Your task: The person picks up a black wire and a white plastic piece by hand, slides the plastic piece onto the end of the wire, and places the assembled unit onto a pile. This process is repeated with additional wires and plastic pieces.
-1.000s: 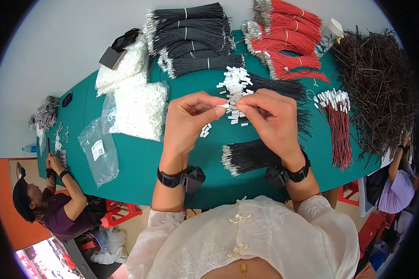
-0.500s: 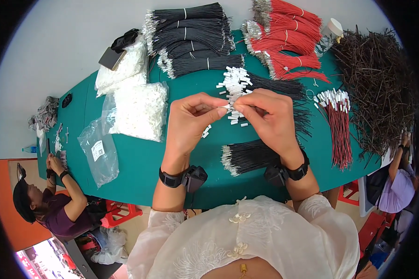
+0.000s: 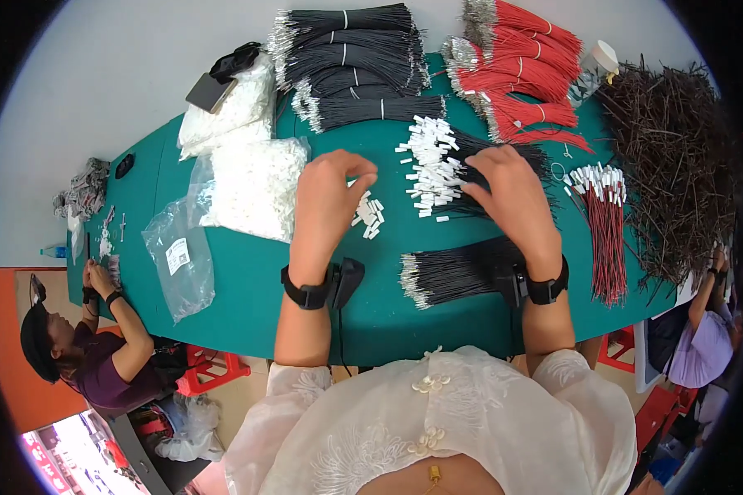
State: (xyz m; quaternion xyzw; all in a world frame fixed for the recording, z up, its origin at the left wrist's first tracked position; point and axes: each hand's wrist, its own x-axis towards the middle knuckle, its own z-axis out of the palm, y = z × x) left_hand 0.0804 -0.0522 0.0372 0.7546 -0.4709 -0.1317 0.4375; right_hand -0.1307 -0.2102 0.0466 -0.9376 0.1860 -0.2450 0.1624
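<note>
My left hand hovers over the table with its fingers bent and the thumb apart from them; nothing shows between them. Beside it lies a small heap of loose white connector housings. My right hand is at the black wires whose ends carry white connector housings. Its thumb and fingers are spread apart, with no wire visibly gripped. Closer to me is a bundle of black wires with bare silvery ends, partly behind my right wrist.
Bags of white housings and a flattened clear bag lie left on the green table. Bundled black wires and red wires are stacked behind. Dark red wires and a brown tangled pile lie right. A co-worker sits left.
My hands have moved apart from their pinch together over the white housings. The small white housing at my left fingertips is no longer seen there, and my right fingers have opened.
</note>
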